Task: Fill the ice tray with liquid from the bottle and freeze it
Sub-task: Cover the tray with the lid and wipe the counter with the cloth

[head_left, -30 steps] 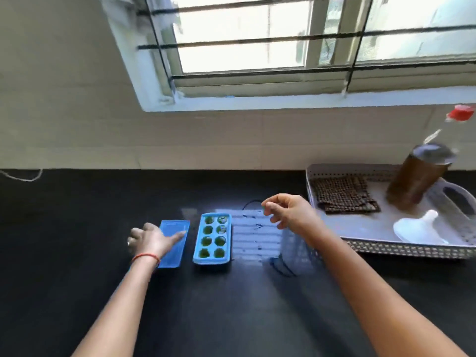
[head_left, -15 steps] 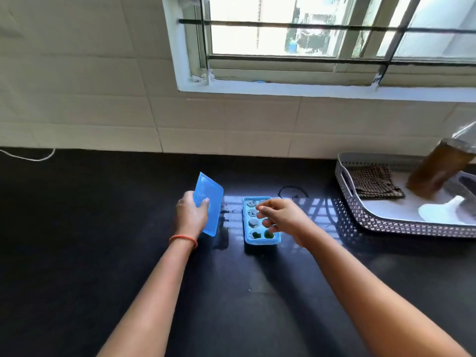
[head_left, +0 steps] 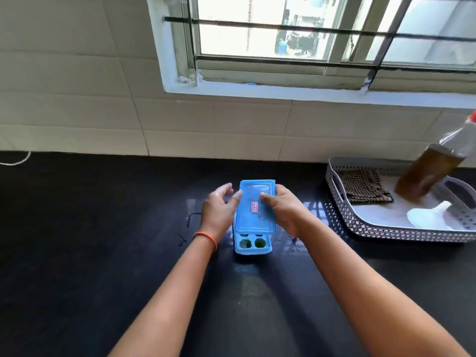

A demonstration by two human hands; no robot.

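A blue ice tray [head_left: 253, 248] sits on the black counter, its two nearest cells showing green liquid. A blue translucent lid [head_left: 255, 205] with a small red sticker lies over most of the tray, offset toward the wall. My left hand [head_left: 219, 209] holds the lid's left edge and my right hand [head_left: 283, 207] holds its right edge. A clear bottle [head_left: 430, 171] of brown liquid with a red cap stands in the basket at the right, apart from both hands.
A grey perforated basket [head_left: 337, 202] at the right holds a dark checked cloth [head_left: 364, 186] and a white funnel-like piece [head_left: 430, 219]. Small drops lie on the black counter [head_left: 103, 228] beside the tray. A tiled wall and barred window stand behind.
My left hand carried the lid from the tray's left side over the tray. My right hand moved from above the cells to the lid's right edge. The view has tilted down and closer.
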